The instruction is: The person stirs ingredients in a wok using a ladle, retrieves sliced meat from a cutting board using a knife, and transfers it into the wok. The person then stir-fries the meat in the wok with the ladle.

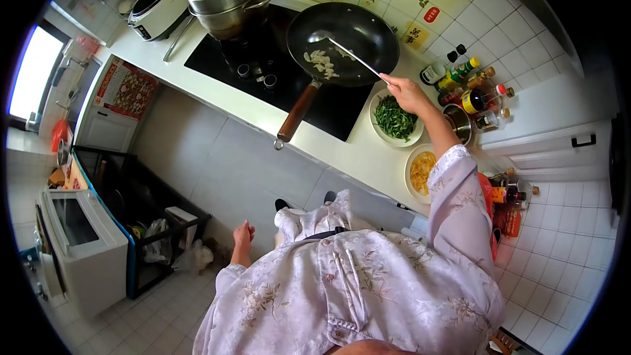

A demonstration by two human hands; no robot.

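My right hand (409,94) is closed around the handle of a long metal ladle (355,56), whose bowl dips into a black wok (371,26). Pale sliced pieces (320,64) lie in the wok beside the ladle's bowl. The wok sits on a black cooktop (335,113), its wooden handle (299,113) pointing towards me. Below my right hand is a plate of chopped green vegetables (394,118). Nearer my right sleeve stands a bowl of yellow strips (422,172). My left hand (243,236) hangs low beside my body, fingers curled, with nothing visible in it.
A lidded steel pot (227,0) occupies the cooktop's back left, next to a white rice cooker (158,10). Sauce bottles (470,85) and a metal bowl (458,123) line the right side. A black rack (141,210) and a white oven (82,243) stand at left.
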